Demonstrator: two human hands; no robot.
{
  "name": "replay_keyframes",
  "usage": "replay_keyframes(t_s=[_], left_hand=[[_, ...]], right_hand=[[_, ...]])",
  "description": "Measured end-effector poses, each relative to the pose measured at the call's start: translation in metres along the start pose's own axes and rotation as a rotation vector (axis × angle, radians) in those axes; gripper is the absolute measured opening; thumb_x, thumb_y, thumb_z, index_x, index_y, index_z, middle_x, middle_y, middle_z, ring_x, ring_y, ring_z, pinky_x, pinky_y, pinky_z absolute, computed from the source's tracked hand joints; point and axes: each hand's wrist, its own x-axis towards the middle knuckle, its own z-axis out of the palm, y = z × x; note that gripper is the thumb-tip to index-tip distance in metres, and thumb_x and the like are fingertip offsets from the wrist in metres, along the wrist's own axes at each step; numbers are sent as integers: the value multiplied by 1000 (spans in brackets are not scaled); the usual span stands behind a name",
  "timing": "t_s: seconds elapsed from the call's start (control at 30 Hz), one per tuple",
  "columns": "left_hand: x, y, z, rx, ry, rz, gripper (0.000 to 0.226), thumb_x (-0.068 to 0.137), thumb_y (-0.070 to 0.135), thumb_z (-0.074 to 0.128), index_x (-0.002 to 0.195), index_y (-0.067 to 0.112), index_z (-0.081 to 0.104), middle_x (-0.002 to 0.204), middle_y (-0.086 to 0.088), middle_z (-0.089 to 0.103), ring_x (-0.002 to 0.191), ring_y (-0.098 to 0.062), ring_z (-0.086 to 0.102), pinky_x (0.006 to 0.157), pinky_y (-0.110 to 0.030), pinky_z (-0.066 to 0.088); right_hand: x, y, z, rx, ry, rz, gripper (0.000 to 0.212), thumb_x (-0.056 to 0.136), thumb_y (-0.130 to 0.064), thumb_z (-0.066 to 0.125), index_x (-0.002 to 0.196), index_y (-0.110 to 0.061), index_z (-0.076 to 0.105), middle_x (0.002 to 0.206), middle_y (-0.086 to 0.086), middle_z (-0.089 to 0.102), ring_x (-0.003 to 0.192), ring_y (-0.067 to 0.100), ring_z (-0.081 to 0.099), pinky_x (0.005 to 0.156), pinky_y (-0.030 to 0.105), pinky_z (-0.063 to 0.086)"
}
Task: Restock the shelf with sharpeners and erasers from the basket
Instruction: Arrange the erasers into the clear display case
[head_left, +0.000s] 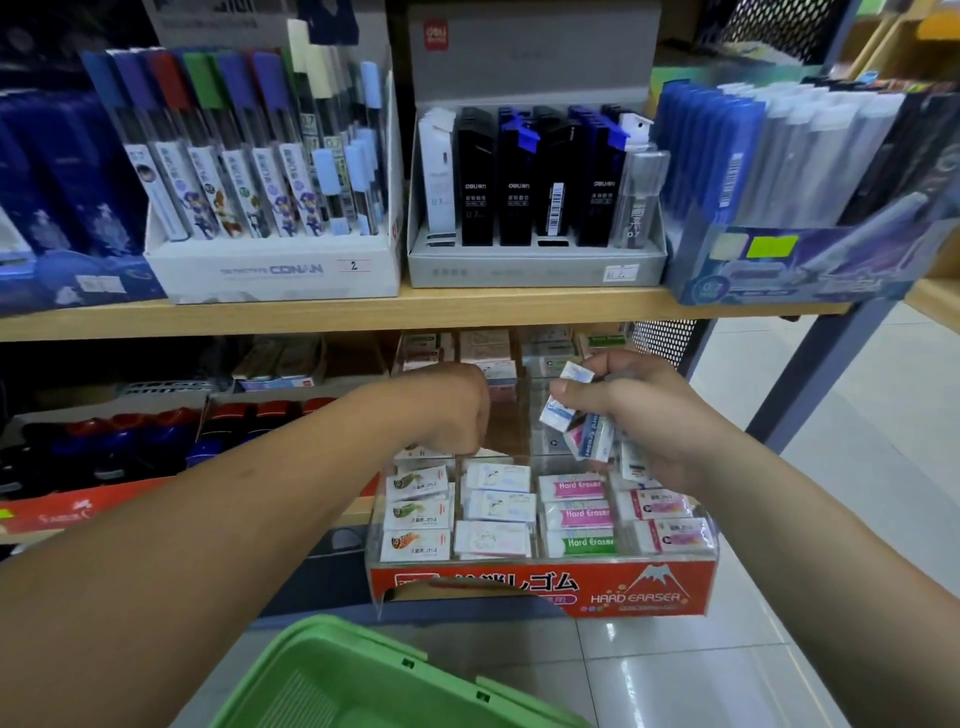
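While the shelf (467, 306) spans the view, the green basket (332, 670) at six o'clock shows no stock in its visible part. The display box (540, 592) at five o'clock has full front rows. The right hand (654, 431) grips a bunch of erasers (587, 436) above it. The left hand (452, 410), at its nine o'clock, dips into the back rows, fingers hidden, grip unclear. Restocking looks nearly done.

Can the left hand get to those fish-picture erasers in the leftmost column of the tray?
Probably yes. The left hand hangs over the back of that column, the fish erasers lie uncovered in the open-topped tray, and the right hand is off to the side.
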Motion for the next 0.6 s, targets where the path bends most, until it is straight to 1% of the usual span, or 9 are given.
replay_keyframes(t_s=[0.1, 0.13, 0.2, 0.27, 0.33, 0.4, 0.5, 0.57, 0.6], left_hand=[[-2, -3, 1, -32, 11, 14, 24, 94, 11, 67, 114, 21, 77, 117, -1, 70, 105, -22, 64, 86, -30, 54], [-4, -5, 1, -64, 28, 17, 25, 95, 11, 67, 114, 23, 77, 120, 2, 69, 109, -21, 64, 87, -28, 52], [-10, -9, 1, -184, 93, 24, 22, 97, 15, 66, 113, 25, 77, 120, 7, 68, 112, -16, 63, 86, -23, 48], [-20, -9, 2, -457, 178, 39, 15, 99, 23, 66, 108, 28, 77, 114, 10, 71, 105, -10, 65, 81, -22, 48], [-34, -4, 3, -864, 137, 78, 12, 99, 31, 67, 106, 26, 76, 104, 3, 77, 86, -8, 68, 65, -24, 49], [-46, 2, 5, -1096, 67, 118, 16, 96, 28, 72, 108, 17, 75, 99, -10, 78, 76, -14, 67, 56, -24, 47], [-55, 7, 8, -1124, 99, 137, 16, 91, 11, 76, 107, 15, 75, 94, -10, 79, 79, -15, 71, 62, -25, 54], [-58, 6, 7, -1103, 117, 149, 17, 93, 9, 74, 108, 17, 77, 88, -8, 77, 76, -13, 69, 67, -25, 55], [-60, 4, 5, -1063, 135, 149, 17, 94, 9, 73, 108, 18, 78, 86, -8, 75, 73, -11, 67, 67, -24, 55]], right_hand=[[-4, -6, 1, 54, -20, 35, 24, 83, -27, 87, 89, -9, 73, 96, 11, 77, 79, 22, 74, 64, 34, 56], [-7, -8, 1, 83, -30, 53, 25, 86, -24, 84, 95, -4, 72, 96, 16, 77, 74, 24, 72, 62, 37, 55], [-9, -10, 1, 103, -28, 74, 32, 86, -24, 85, 104, -1, 72, 102, 20, 77, 77, 27, 72, 64, 40, 57], [-10, -12, 3, 95, -22, 79, 34, 83, -27, 86, 106, -4, 75, 106, 16, 77, 84, 25, 74, 64, 38, 59], [-9, -14, 6, 58, -26, 71, 31, 80, -33, 89, 101, -12, 79, 106, 7, 79, 98, 23, 75, 78, 38, 60], [-11, -17, 10, 13, -49, 53, 28, 76, -36, 90, 93, -16, 81, 104, 1, 79, 109, 22, 70, 94, 41, 55], [-20, -27, 13, 18, -90, 66, 32, 73, -35, 91, 94, -12, 80, 103, 8, 78, 104, 27, 71, 78, 45, 59], [-27, -33, 7, -3, -104, 53, 36, 79, -35, 87, 99, -7, 79, 101, 17, 77, 92, 28, 72, 71, 47, 56], [-30, -35, 3, -7, -100, 47, 37, 83, -36, 85, 100, -4, 78, 98, 21, 76, 84, 28, 71, 67, 44, 52]])
